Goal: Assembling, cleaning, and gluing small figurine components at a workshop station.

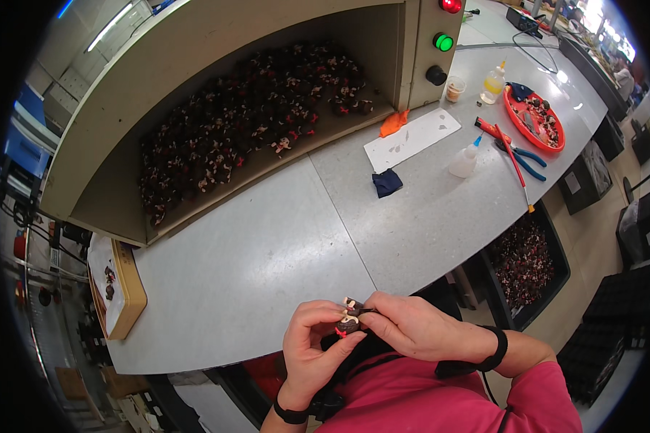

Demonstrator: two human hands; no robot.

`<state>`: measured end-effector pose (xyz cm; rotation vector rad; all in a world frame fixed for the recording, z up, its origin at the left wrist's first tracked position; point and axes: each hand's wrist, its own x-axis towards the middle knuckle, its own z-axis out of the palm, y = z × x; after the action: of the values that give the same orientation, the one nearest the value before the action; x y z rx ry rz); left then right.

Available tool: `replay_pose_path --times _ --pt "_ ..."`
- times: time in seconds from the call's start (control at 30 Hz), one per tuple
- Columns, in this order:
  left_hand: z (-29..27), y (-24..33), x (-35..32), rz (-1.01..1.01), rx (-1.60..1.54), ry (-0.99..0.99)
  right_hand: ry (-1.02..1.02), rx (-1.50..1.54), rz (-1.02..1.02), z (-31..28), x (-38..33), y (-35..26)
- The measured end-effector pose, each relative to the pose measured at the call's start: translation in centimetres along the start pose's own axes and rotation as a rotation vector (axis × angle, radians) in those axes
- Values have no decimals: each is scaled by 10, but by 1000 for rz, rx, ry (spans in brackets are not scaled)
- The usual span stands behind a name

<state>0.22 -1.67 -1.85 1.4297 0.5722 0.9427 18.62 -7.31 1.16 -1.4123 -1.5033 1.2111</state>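
Close to my body, just off the table's near edge, my left hand (314, 345) is closed round a small dark brown figurine (348, 325) with a cream-coloured face and a red bow. From the other side, the thumb and fingertips of my right hand (412, 328) pinch at the same figurine. A smaller brown-and-cream part (352, 304) shows at its upper end between the two hands. A dark bit shows by the right fingertips; I cannot make out whether it belongs to the figurine. Fingers hide some of the piece.
A wide beige machine opening (267, 123) holds a heap of similar figurines. To the right lie a white board (412, 139), a dark cloth (387, 183), a squeeze bottle (464, 160), a brush (513, 166), blue-handled pliers (531, 164) and a red tray (556, 141). A tan tray (131, 299) stands left.
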Motion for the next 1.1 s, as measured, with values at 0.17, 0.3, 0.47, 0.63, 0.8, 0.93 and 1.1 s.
replay_pose_path --times 0.17,0.3,0.47,0.63,0.8,0.93,1.1 --pt "0 0 0 -1 5 -2 -9 -5 -4 -1 0 2" --pt "0 0 0 -2 4 -6 -32 -13 -5 -2 0 1" --pt "1 2 0 -21 1 -1 -32 73 9 -3 -2 -1" --pt "2 5 1 -40 25 4 24 152 66 -11 -7 -4" --pt "2 3 1 -17 22 4 84 -10 -85 -7 -7 0" --pt "2 3 1 -23 35 5 76 -89 -36 -3 -5 0" --pt "2 3 2 5 63 -12 54 -149 -11 -2 -3 0"
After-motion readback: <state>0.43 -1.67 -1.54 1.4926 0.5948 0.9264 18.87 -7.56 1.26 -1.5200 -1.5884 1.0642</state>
